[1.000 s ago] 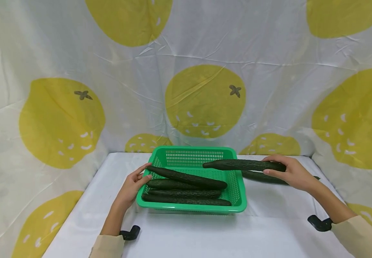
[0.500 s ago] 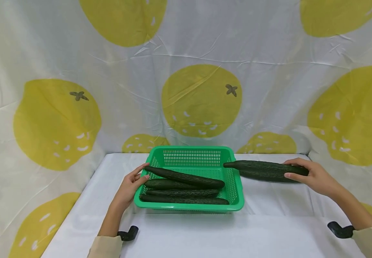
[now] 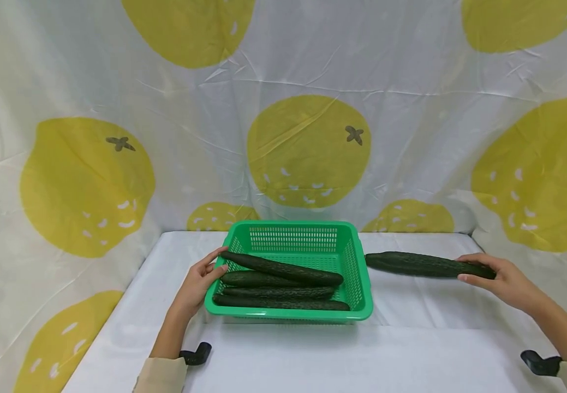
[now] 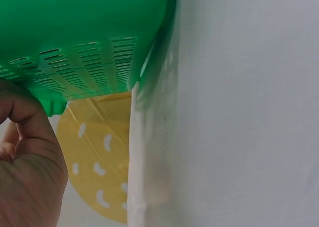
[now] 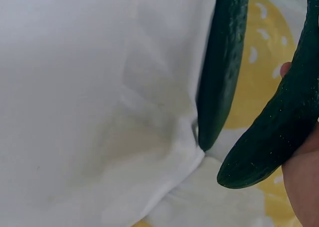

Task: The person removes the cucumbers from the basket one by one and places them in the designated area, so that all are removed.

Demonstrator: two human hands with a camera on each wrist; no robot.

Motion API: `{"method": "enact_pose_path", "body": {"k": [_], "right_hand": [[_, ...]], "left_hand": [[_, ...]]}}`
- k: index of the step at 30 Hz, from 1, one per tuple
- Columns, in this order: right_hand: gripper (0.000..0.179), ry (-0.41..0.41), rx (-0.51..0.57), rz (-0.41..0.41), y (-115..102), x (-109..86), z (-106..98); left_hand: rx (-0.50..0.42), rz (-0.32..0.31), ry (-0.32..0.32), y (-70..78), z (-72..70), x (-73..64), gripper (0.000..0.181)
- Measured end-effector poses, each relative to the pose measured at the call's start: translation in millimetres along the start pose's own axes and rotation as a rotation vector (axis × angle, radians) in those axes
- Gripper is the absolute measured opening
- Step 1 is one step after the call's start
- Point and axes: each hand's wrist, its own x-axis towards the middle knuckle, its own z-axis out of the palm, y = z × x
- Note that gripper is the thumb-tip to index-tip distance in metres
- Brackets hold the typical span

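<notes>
A green plastic basket (image 3: 288, 314) sits mid-table with several dark green cucumbers inside; one cucumber (image 3: 283, 268) slants over the others. My left hand (image 3: 197, 284) grips its left rim, and the left wrist view catches curled fingers (image 4: 32, 117) at the basket wall. To the right of the basket, my right hand (image 3: 504, 281) holds a cucumber (image 3: 411, 264) by its right end. In the right wrist view the held cucumber (image 5: 279, 127) appears beside another cucumber (image 5: 224, 67) on the table, which the held one mostly covers in the head view.
A white cloth (image 3: 312, 360) covers the table. Behind and at the sides hangs a pale curtain (image 3: 411, 136) printed with yellow lemons. The table's right edge runs close by my right hand.
My right hand has moved right and down with its cucumber, whose tip has gone from over the basket to outside the right rim. My left hand stays on the basket.
</notes>
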Motion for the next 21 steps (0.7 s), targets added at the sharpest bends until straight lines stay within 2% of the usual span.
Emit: {"method": "enact_pose_path", "body": {"k": [6,9,16,21], "right_hand": [[0.041,-0.022,0.008,0.048,15,-3.3,3],[0.040,-0.022,-0.009,0.062,22,-4.5,8],[0.040,-0.042,-0.044,0.026,27,3.2,29],[0.041,-0.012,-0.066,0.017,31,1.7,36]], "left_hand": [[-0.019,-0.005,0.010,0.3,1.3,-0.7,0.058],[-0.021,0.003,-0.007,0.8,1.6,0.9,0.059],[-0.017,0.002,0.014,-1.9,-2.6,-5.0,0.059],[-0.017,0.009,-0.005,-2.1,-1.2,-0.4,0.059]]}}
